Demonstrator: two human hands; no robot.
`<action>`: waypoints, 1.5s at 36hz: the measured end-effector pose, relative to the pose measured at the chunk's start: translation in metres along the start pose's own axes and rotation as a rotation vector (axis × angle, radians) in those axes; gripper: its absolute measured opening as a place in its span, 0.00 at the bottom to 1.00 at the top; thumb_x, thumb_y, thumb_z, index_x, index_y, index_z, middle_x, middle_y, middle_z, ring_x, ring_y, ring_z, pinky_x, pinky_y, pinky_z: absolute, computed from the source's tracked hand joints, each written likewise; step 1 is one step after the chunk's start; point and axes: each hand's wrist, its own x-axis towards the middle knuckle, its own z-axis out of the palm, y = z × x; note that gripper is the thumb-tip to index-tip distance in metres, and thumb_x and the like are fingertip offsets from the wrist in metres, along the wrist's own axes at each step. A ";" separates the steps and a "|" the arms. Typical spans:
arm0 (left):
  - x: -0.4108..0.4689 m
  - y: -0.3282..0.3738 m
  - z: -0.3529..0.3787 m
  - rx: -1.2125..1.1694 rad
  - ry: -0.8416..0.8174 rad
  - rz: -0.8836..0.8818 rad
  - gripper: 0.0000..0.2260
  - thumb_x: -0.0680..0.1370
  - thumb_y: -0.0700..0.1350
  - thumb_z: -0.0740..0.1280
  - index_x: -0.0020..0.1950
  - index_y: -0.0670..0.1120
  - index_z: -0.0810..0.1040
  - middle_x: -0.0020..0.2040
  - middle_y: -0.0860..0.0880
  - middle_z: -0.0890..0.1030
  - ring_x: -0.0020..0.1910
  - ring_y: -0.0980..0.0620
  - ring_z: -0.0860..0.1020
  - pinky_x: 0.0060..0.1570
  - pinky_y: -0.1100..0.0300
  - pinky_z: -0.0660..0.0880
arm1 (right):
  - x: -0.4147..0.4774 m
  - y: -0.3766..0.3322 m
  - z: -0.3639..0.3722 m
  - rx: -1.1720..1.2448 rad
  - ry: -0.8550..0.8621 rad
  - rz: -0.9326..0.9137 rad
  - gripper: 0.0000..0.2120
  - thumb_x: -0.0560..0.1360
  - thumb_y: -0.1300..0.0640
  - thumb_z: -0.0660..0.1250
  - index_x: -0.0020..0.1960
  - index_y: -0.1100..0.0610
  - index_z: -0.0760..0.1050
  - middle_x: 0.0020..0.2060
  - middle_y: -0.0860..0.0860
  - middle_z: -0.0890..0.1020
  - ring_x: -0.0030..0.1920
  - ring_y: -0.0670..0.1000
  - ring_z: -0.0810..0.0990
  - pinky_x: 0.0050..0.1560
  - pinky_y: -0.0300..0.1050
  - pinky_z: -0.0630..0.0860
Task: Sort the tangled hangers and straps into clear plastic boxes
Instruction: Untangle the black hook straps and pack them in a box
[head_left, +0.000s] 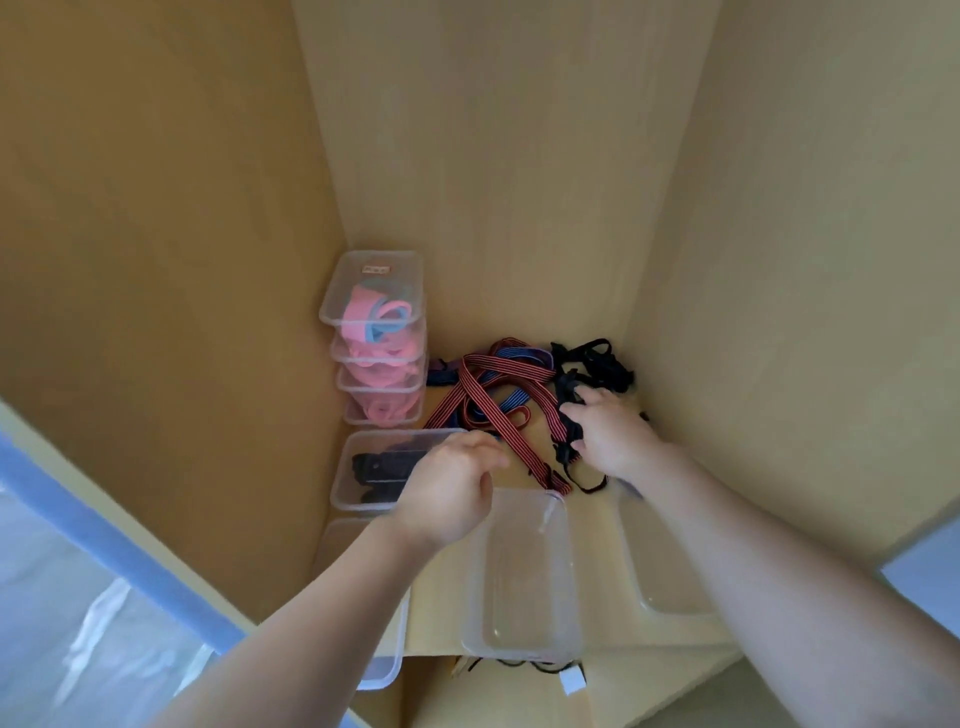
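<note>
The wardrobe shelf (587, 545) is boxed in by wooden walls on 3 sides, so the only open way for the hands is back toward the person.

Beyond both hands, against the back wall, lies the tangle: red-and-black striped straps (483, 405) crossed with blue ones, their long runs slanting from far left down toward the gap between the hands, and a knot of black straps (592, 364) in the far right corner.

An empty clear box (524, 571) sits just below and between the wrists, long axis running away from the person, with a red strap end touching its far rim. A second empty box (670, 566) lies under the right forearm. A box holding black pieces (374, 467) is just left of the left hand, and a stack of boxes with pink straps (379, 338) stands beyond that, hard against the left wall.

The right hand (613, 436) is nearer the work: fingers spread and curled down onto the black straps, seemingly gathering them, though a firm hold cannot be told. The left hand (452, 488) hovers loosely curled over the near corner of the black-filled box; whether it pinches anything cannot be told.

Judging by this, the black knot must come back and leftward, and the crossing striped straps may drag along.
</note>
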 end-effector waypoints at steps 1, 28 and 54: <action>0.004 0.000 0.001 0.000 0.008 -0.015 0.15 0.70 0.34 0.60 0.50 0.43 0.83 0.52 0.47 0.82 0.51 0.47 0.80 0.47 0.52 0.80 | 0.009 0.000 0.001 0.008 -0.002 0.020 0.24 0.80 0.53 0.63 0.74 0.54 0.64 0.76 0.58 0.58 0.75 0.60 0.57 0.72 0.56 0.62; 0.089 -0.006 0.002 -0.020 0.036 0.057 0.15 0.71 0.36 0.60 0.50 0.44 0.83 0.51 0.50 0.82 0.50 0.48 0.79 0.47 0.52 0.79 | 0.057 0.022 -0.043 0.652 0.229 0.303 0.18 0.77 0.63 0.67 0.67 0.59 0.74 0.62 0.57 0.79 0.60 0.56 0.78 0.63 0.47 0.72; 0.181 0.020 -0.084 -0.199 -0.002 -0.147 0.10 0.80 0.45 0.64 0.61 0.47 0.77 0.57 0.48 0.78 0.53 0.52 0.76 0.48 0.65 0.69 | 0.040 -0.029 -0.206 0.555 0.325 -0.268 0.10 0.72 0.68 0.71 0.48 0.53 0.81 0.44 0.48 0.84 0.46 0.44 0.83 0.55 0.43 0.79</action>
